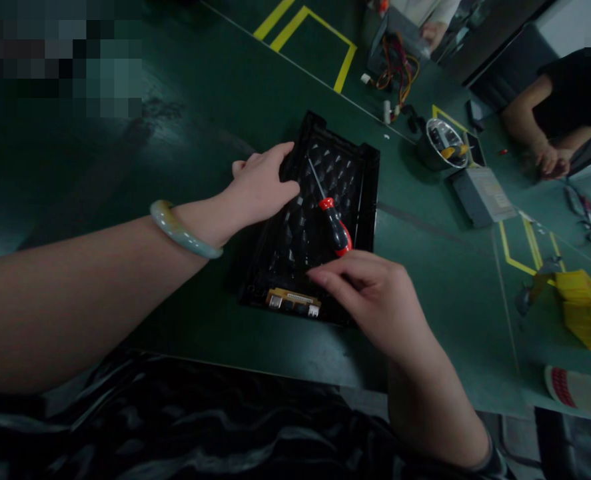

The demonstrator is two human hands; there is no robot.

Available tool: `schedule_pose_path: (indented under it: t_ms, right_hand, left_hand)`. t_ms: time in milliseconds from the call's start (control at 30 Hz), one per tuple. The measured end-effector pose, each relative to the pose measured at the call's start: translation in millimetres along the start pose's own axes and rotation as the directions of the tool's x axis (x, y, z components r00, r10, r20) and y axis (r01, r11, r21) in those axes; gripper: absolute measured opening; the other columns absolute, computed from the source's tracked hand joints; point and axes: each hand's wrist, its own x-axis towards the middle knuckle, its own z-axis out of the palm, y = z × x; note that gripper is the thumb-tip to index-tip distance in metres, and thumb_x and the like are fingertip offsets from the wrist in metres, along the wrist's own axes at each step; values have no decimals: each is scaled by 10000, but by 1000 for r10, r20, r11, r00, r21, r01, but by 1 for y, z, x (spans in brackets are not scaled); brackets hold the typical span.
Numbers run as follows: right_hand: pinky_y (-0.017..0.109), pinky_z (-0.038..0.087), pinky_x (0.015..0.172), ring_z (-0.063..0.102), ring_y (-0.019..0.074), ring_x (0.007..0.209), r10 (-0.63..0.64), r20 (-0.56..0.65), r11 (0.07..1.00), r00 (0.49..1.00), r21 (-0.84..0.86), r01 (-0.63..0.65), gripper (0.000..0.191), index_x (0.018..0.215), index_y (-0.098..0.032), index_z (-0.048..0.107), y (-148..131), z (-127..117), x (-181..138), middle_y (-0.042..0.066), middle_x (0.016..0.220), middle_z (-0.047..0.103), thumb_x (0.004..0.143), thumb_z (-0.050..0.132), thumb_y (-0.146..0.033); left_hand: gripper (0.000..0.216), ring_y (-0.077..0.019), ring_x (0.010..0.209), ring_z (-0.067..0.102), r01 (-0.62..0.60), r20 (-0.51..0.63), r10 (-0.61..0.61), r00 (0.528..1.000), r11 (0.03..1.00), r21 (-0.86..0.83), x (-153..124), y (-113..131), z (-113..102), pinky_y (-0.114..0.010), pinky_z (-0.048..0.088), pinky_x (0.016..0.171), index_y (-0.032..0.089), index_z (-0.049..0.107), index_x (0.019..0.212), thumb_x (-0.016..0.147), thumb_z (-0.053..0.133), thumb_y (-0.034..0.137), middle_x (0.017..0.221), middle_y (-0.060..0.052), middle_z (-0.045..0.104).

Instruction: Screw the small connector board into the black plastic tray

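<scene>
A black plastic front panel (342, 170) with a studded inner face lies on the green table. At its near end sits a small tan circuit board (295, 298) with metal ports. My left hand (262, 183), with a bangle on the wrist, grips the panel's left edge, thumb and forefinger spread over the rim. A screwdriver (336, 227) with a red and black handle rests across the studs, its shaft pointing away from me. Just above the panel's near part, my right hand (370, 283) is closed in a pinch near the handle; whatever its fingertips hold is too small to make out.
To the right stand a metal bowl of tools (445, 143), a grey metal box (482, 193) and a yellow object (582, 310). Farther back, a person's hand (432, 33) touches a power supply (392, 43) with coloured cables. Another person's hands (552, 160) are at the right.
</scene>
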Motion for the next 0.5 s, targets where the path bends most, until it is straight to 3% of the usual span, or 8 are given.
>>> schedule_pose_path:
  t_ms: [67, 133, 233, 400, 500]
  right_hand:
    - [307, 541, 878, 688, 151, 963, -17, -264, 992, 964, -124, -17, 224, 1158, -242, 784, 11, -3, 5, 21, 1046, 744, 1023, 676, -384]
    - [419, 528, 969, 657, 244, 1082, -27, -372, 945, 928, -313, -98, 479, 1369, -185, 690, 24, -3, 11, 100, 1197, 703, 965, 741, -437]
    - [527, 488, 1027, 629, 323, 1145, 75, -274, 883, 959, -428, -192, 695, 1482, -176, 605, 38, 1, 19, 118, 1247, 698, 901, 797, -506]
    - [499, 489, 985, 646, 307, 1067, 103, -214, 884, 971, -428, -188, 479, 1329, -211, 728, 39, 6, 23, 78, 1115, 739, 898, 776, -416]
    - [418, 527, 899, 661, 227, 928, 85, -329, 928, 940, -317, -195, 415, 1266, -194, 753, 37, 5, 21, 66, 1058, 729, 874, 725, -328]
  left_hand:
    - [892, -411, 1449, 427, 7, -8, -7, 1000, 1000, -2, 1, 0, 1, -620, 255, 1197, 308, 389, 1658, 818, 569, 547, 1612, 12, 544]
    - [911, -412, 1468, 411, 3, 2, -3, 1000, 1000, -4, 2, -2, 2, -622, 242, 1211, 275, 361, 1676, 827, 560, 540, 1637, -3, 519]
    - [895, -421, 1496, 403, -5, -3, 5, 1000, 1000, -8, 2, -3, 2, -646, 221, 1226, 286, 351, 1679, 837, 562, 505, 1647, -18, 509]
    - [876, -420, 1521, 411, 4, -14, -4, 1000, 1000, 17, 0, 0, 2, -638, 228, 1258, 252, 362, 1675, 851, 559, 472, 1653, -89, 496]
    - [872, -419, 1523, 418, 11, -18, -11, 1000, 1000, 19, 0, 1, 2, -631, 235, 1275, 230, 375, 1674, 855, 555, 469, 1640, -95, 511]
